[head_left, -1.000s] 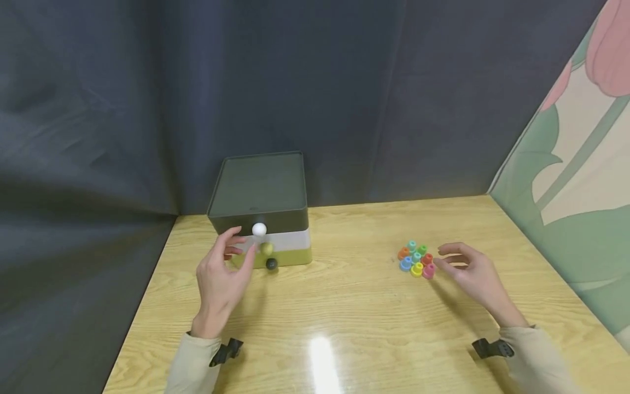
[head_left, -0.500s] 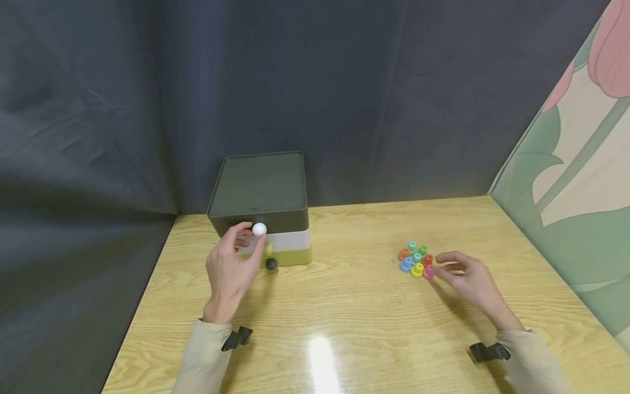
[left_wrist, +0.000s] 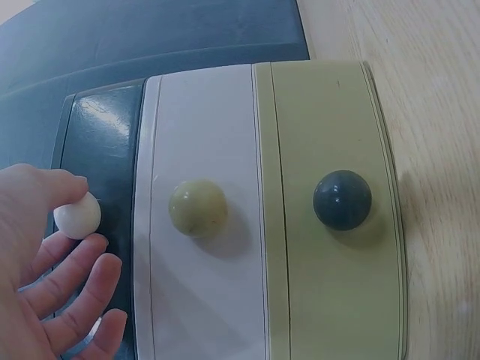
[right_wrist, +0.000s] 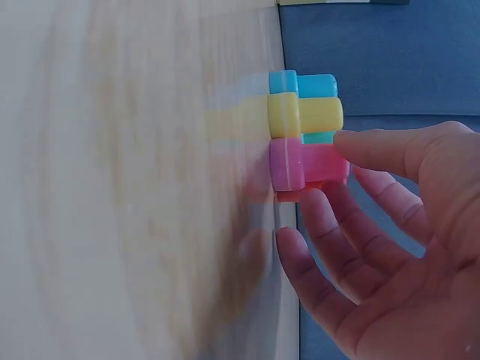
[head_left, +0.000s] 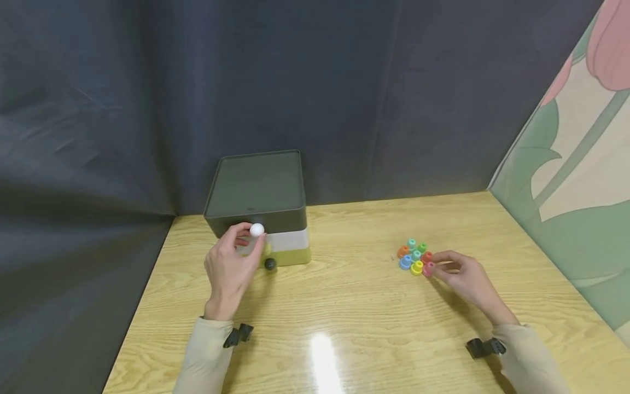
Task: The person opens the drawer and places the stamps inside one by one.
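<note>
My left hand (head_left: pixel 231 268) pinches the white round knob (left_wrist: pixel 78 217) on the dark top drawer (left_wrist: pixel 105 135) between thumb and fingers. Below that knob in the head view, an olive knob (left_wrist: pixel 198 208) is on the pale drawer (left_wrist: pixel 202 300) and a dark knob (left_wrist: pixel 342 199) on the green one (left_wrist: pixel 337 300). My right hand (head_left: pixel 465 276) reaches to the near right side of a cluster of colourful pegs; its thumb and fingertips are around the stem of a pink peg (right_wrist: pixel 322 163). A red peg (head_left: pixel 427 256) lies close by its index finger.
Beside the pink peg stand a yellow peg (head_left: pixel 416 268), a blue peg (head_left: pixel 406 263), an orange peg (head_left: pixel 403 251) and several green and teal ones. The drawer box (head_left: pixel 261 183) is by the dark curtain (head_left: pixel 344 98). A floral panel (head_left: pixel 581 180) borders the wooden table (head_left: pixel 354 306) at right.
My left hand has moved right and taken hold of the white knob. My right hand's thumb and fingers have closed in on the pink peg. All drawers look unmoved.
</note>
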The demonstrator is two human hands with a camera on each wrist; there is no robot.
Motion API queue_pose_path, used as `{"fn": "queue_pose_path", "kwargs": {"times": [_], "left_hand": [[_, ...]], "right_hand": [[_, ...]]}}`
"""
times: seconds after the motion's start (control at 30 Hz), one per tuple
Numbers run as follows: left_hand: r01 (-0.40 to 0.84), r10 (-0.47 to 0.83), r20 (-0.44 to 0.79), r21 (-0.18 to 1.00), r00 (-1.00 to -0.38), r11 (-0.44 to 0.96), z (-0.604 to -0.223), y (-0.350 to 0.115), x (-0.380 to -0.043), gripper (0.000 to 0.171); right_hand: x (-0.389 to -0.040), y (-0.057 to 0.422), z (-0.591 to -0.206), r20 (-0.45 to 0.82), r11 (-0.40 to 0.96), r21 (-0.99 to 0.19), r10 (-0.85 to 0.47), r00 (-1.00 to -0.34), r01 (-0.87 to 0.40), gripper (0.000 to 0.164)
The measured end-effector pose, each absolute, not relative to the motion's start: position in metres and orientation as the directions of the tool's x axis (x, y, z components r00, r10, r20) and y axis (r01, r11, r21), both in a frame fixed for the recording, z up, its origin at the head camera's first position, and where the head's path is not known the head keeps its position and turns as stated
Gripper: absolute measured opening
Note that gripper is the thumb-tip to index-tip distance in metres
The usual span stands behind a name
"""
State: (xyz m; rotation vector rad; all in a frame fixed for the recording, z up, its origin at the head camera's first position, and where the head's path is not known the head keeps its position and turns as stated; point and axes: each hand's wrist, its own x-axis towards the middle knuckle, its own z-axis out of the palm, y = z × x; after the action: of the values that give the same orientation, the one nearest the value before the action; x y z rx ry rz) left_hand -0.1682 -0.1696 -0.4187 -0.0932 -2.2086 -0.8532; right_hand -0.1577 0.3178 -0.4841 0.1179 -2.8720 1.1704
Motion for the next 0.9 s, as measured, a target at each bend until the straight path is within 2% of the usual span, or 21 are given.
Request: {"fn": "queue_pose_path", "kwargs": {"times": [0.17, 0.9], "left_hand": [[0.314, -0.181, 0.679, 0.538, -0.712, 0.782, -0.419, -0.170, -0.167, 0.032], [0.350, -0.131, 0.714, 0.485, -0.688, 0.801, -0.420, -0.175, -0.150, 0.028]], "right_hand": [[-0.158, 0.317, -0.486, 0.031, 0.731, -0.680, -0.049, -0.998, -0.057, 0.034], [-0.158, 0.320, -0.484, 0.038, 0.756, -0.651, -0.064, -0.997, -0.073, 0.034]]}}
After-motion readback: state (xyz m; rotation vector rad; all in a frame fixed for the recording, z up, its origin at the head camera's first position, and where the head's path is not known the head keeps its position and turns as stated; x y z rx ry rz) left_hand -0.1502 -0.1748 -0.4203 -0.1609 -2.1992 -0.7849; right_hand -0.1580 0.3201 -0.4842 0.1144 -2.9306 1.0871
